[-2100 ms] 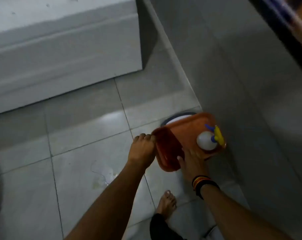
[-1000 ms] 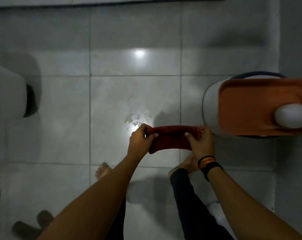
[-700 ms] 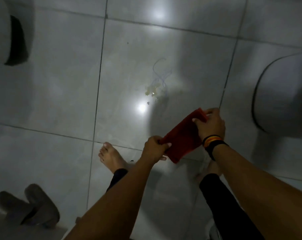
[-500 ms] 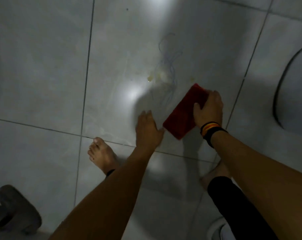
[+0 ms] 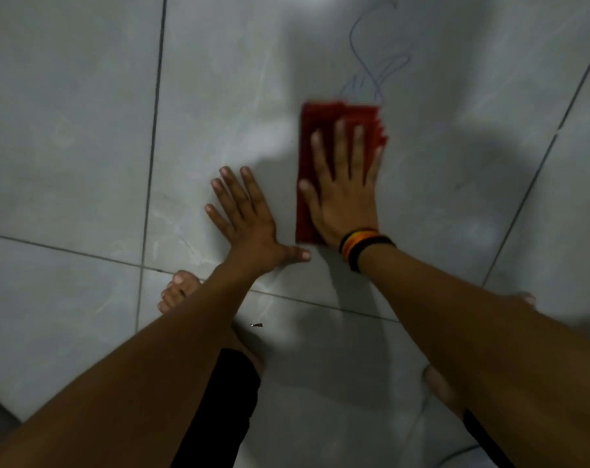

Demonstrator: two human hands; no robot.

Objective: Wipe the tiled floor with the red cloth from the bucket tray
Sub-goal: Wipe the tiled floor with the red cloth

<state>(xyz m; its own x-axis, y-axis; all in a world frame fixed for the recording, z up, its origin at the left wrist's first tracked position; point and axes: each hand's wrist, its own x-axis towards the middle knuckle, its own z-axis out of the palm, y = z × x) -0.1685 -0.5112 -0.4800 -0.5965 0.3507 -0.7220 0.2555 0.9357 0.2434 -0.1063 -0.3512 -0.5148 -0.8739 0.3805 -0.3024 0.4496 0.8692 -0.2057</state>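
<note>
The folded red cloth [image 5: 324,130] lies flat on the grey tiled floor [image 5: 84,130]. My right hand [image 5: 346,187], with banded bracelets at the wrist, presses down on the cloth with its fingers spread. My left hand [image 5: 249,221] rests flat on the bare tile just left of the cloth, fingers apart, holding nothing. Thin blue scribble marks [image 5: 378,59] run across the tile just beyond the cloth's far edge. The bucket and its tray are out of view.
My bare left foot [image 5: 178,292] sits behind the left hand and my right foot [image 5: 442,390] shows under the right forearm. A small dark speck of debris [image 5: 256,325] lies between them. Dark grout lines cross the floor.
The cloth has slid forward over the yellowish spot and now lies straight under my flat right hand. My left hand stays planted on the tile. The view has dropped closer to the floor.
</note>
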